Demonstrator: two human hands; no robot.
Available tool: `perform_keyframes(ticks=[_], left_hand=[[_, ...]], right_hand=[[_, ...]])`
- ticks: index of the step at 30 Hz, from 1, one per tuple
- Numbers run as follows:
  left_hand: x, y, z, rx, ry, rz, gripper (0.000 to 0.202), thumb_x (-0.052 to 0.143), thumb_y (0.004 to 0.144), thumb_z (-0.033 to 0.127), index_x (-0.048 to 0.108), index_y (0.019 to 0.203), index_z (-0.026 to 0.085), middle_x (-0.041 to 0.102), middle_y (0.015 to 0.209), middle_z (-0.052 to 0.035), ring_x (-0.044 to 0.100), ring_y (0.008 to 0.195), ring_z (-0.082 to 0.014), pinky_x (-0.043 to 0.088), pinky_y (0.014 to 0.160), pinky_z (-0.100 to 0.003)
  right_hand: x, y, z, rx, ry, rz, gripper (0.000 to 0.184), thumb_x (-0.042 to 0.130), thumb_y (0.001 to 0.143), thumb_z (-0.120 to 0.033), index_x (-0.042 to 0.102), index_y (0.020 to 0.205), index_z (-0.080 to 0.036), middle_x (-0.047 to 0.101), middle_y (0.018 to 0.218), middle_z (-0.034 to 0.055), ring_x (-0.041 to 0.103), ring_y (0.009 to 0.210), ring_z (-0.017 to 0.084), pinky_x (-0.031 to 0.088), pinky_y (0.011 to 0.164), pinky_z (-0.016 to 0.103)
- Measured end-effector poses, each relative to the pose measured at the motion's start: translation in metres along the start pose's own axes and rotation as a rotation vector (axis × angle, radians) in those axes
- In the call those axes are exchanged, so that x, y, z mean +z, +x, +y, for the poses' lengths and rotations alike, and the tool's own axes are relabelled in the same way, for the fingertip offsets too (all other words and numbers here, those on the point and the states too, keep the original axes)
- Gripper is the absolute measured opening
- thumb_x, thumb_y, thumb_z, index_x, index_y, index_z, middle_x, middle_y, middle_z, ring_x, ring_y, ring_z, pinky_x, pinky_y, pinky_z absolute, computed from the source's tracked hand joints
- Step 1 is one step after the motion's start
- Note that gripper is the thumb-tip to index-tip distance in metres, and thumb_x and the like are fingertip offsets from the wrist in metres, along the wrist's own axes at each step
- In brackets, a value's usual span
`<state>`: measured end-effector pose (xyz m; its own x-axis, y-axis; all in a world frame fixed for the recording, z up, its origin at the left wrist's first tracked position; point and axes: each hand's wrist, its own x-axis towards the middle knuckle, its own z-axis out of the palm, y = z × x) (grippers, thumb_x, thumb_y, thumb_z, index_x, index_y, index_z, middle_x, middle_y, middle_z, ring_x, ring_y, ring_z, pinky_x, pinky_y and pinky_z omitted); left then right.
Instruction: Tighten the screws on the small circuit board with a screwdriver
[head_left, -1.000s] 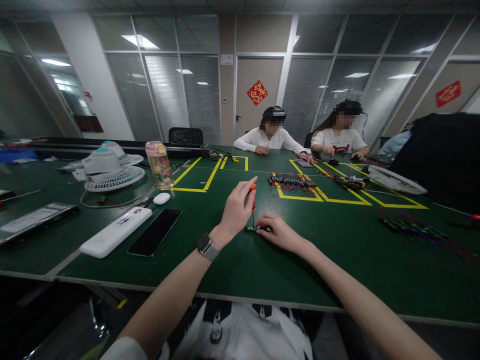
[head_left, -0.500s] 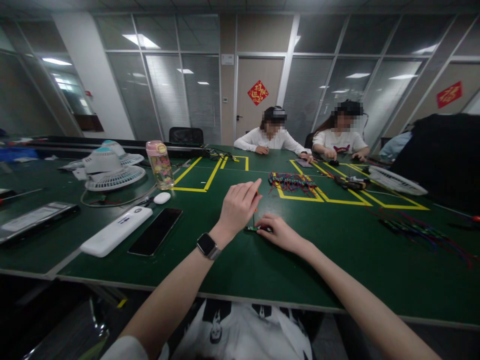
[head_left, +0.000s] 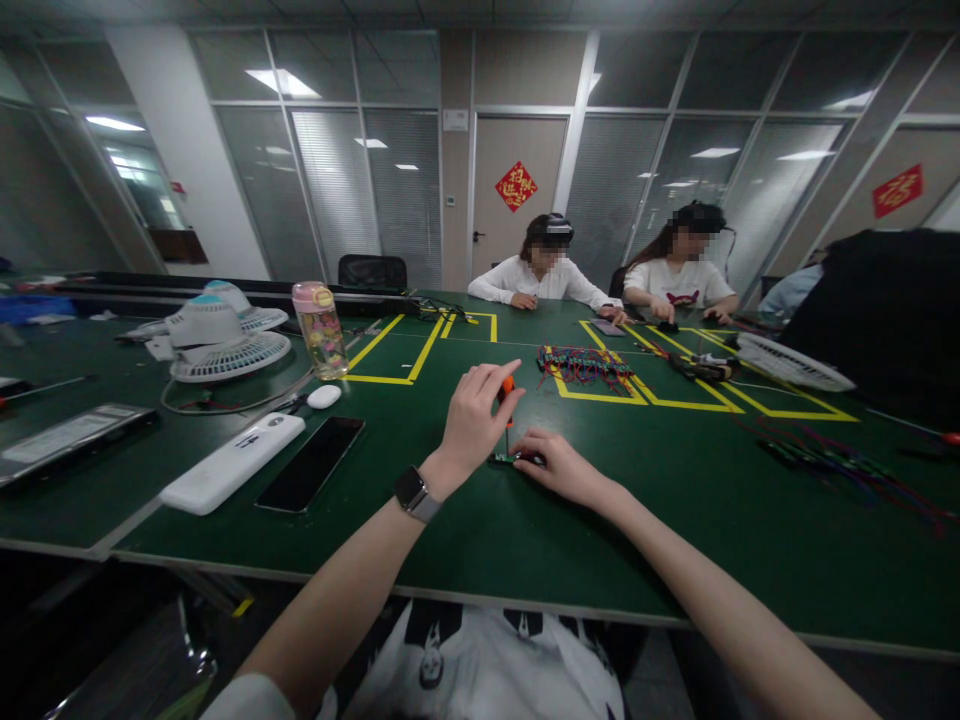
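My left hand (head_left: 480, 410), with a watch (head_left: 415, 492) on the wrist, grips an orange-handled screwdriver (head_left: 508, 386) that stands upright. Its thin shaft runs down to a small green circuit board (head_left: 501, 458) lying on the table. Whether the tip sits in a screw is too small to tell. The fingertips of my right hand (head_left: 555, 462) pinch the right end of the board and hold it down; a dark part (head_left: 538, 458) shows beside them.
A phone (head_left: 311, 464), a white power bank (head_left: 234, 462), a bottle (head_left: 320, 330) and white fans (head_left: 229, 345) stand left. Wired boards (head_left: 585, 367) lie beyond my hands, more wired boards (head_left: 832, 465) at right. Two people (head_left: 544, 265) sit across the green table (head_left: 450, 560).
My left hand's fingers have shifted slightly around the screwdriver, so more of its orange handle shows. My right hand and the circuit board stay where they were.
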<state>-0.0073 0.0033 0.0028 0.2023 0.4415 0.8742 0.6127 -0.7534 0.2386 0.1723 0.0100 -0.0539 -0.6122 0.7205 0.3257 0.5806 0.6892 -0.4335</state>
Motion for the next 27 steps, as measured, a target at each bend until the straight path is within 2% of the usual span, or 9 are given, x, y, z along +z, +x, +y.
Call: perform_keyframes(ticks=[3,7,10,13,15,19,21,25,27], left_hand=[[-0.0005,0.0003,0.0006,-0.057,-0.039,0.025,0.028,0.053,0.09,0.035,0.061,0.112,0.019,0.056,0.092,-0.0055,0.054,0.089,-0.018,0.046,0.082,-0.032],[0.0004,0.002,0.0013,-0.145,-0.256,0.015,0.031,0.037,0.097,0.022,0.057,0.121,0.019,0.058,0.106,-0.0075,0.055,0.1,-0.0156,0.045,0.09,-0.03],[0.0013,0.0034,0.0,-0.18,-0.366,0.019,0.029,0.041,0.095,0.02,0.056,0.121,0.019,0.061,0.106,-0.0058,0.058,0.098,-0.0142,0.046,0.089,-0.029],[0.001,0.0037,-0.0012,-0.212,-0.332,0.048,0.022,0.055,0.089,0.023,0.063,0.11,0.019,0.061,0.093,-0.0032,0.058,0.087,-0.0136,0.047,0.082,-0.026],[0.0008,0.0033,-0.0013,-0.227,-0.289,0.057,0.021,0.057,0.088,0.026,0.065,0.107,0.02,0.058,0.092,-0.003,0.057,0.086,-0.0138,0.046,0.082,-0.027],[0.0016,0.0028,-0.0013,-0.22,-0.338,0.005,0.031,0.041,0.095,0.02,0.057,0.122,0.021,0.058,0.108,-0.0059,0.056,0.102,-0.0146,0.043,0.092,-0.028],[0.0021,0.0031,-0.0012,-0.207,-0.38,-0.011,0.033,0.04,0.095,0.018,0.054,0.125,0.021,0.06,0.11,-0.0059,0.056,0.104,-0.0145,0.043,0.093,-0.028],[0.0012,0.0035,-0.0003,-0.206,-0.303,0.041,0.024,0.057,0.088,0.023,0.063,0.111,0.022,0.06,0.095,-0.003,0.058,0.088,-0.0142,0.047,0.084,-0.028],[0.0005,0.0034,0.0,-0.216,-0.249,0.063,0.021,0.059,0.087,0.026,0.066,0.107,0.022,0.056,0.095,-0.0033,0.057,0.088,-0.0144,0.047,0.085,-0.029]], right_hand=[[-0.0009,-0.0001,-0.0013,0.005,-0.007,-0.002,0.012,0.057,0.086,-0.02,0.067,0.094,-0.017,0.058,0.086,0.0052,0.056,0.08,0.017,0.046,0.072,0.028],[-0.0006,-0.0003,-0.0008,-0.005,0.002,-0.007,0.014,0.056,0.087,-0.02,0.066,0.096,-0.017,0.059,0.088,0.0056,0.057,0.081,0.017,0.046,0.074,0.028],[-0.0003,-0.0004,-0.0002,-0.009,0.001,-0.009,0.014,0.056,0.087,-0.021,0.066,0.097,-0.017,0.059,0.087,0.0056,0.057,0.08,0.018,0.046,0.073,0.028],[-0.0006,-0.0003,-0.0004,-0.01,-0.005,-0.005,0.014,0.057,0.087,-0.021,0.067,0.096,-0.018,0.059,0.085,0.0055,0.056,0.081,0.018,0.045,0.072,0.028],[-0.0009,-0.0002,-0.0007,-0.006,-0.007,-0.005,0.014,0.057,0.087,-0.02,0.067,0.096,-0.017,0.059,0.086,0.0055,0.056,0.08,0.018,0.045,0.072,0.028],[-0.0007,-0.0001,-0.0009,0.003,-0.003,-0.003,0.013,0.057,0.086,-0.019,0.067,0.095,-0.017,0.059,0.086,0.0057,0.056,0.081,0.017,0.046,0.073,0.028],[-0.0003,-0.0001,-0.0008,0.001,0.002,-0.002,0.013,0.057,0.086,-0.019,0.067,0.095,-0.016,0.059,0.087,0.0058,0.056,0.082,0.018,0.046,0.074,0.028],[0.0006,-0.0001,0.0,-0.001,0.007,-0.005,0.012,0.057,0.086,-0.018,0.067,0.094,-0.017,0.059,0.087,0.0057,0.056,0.081,0.017,0.046,0.074,0.028],[0.0008,-0.0001,0.0007,0.0,0.006,-0.004,0.012,0.057,0.086,-0.018,0.067,0.094,-0.017,0.059,0.087,0.0057,0.056,0.08,0.017,0.046,0.074,0.028]])
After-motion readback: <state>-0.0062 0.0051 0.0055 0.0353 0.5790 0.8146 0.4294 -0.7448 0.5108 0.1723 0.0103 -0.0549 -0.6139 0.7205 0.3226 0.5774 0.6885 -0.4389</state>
